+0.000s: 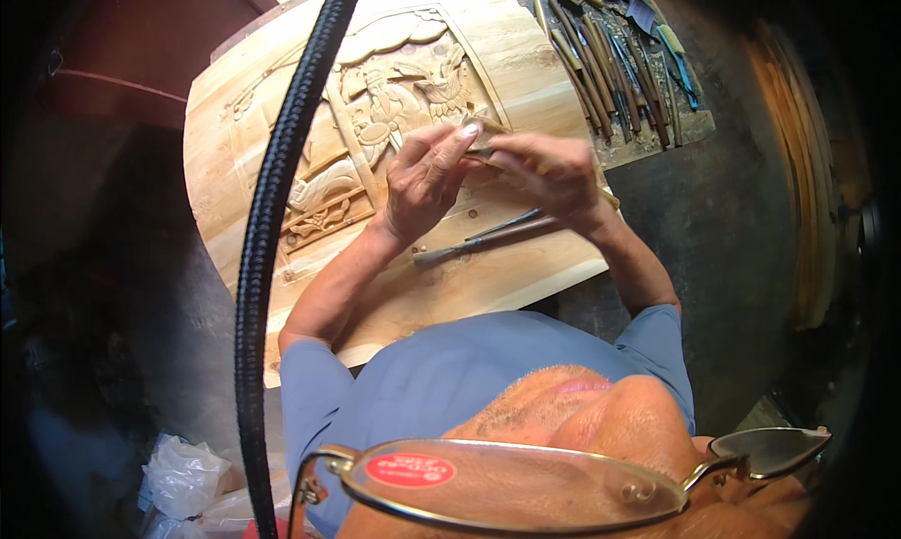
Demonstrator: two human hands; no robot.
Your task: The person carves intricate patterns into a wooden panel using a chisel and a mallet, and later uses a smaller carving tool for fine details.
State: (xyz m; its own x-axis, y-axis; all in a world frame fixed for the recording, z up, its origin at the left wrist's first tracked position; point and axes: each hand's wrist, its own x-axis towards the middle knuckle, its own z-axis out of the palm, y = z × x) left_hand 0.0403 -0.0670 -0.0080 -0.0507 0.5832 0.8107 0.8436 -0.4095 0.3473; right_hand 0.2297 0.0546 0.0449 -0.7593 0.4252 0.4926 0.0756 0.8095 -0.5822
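Note:
Both hands meet over a large carved wooden panel (pixel 526 79). My left hand (pixel 422 182) is closed, its thumb and fingers pinching a small flat brownish piece (pixel 491 124) whose kind I cannot make out. Close against it, my right hand (pixel 554 173) is smeared by motion but wrapped round a carving chisel; a bit of its yellowish handle (pixel 612 201) shows beyond the wrist. The chisel's tip lies at the left fingers, partly hidden. Below the hands, a flat-bladed chisel (pixel 460 252) and a thinner tool (pixel 507 224) lie side by side on the panel.
At the far right, a board (pixel 690 130) carries several carving tools (pixel 610 65) and a blue-handled brush (pixel 678 55). A black braided cable (pixel 272 210) crosses the view on the left. A plastic bag (pixel 183 478) lies at lower left. Curved timber (pixel 798 163) stands at right.

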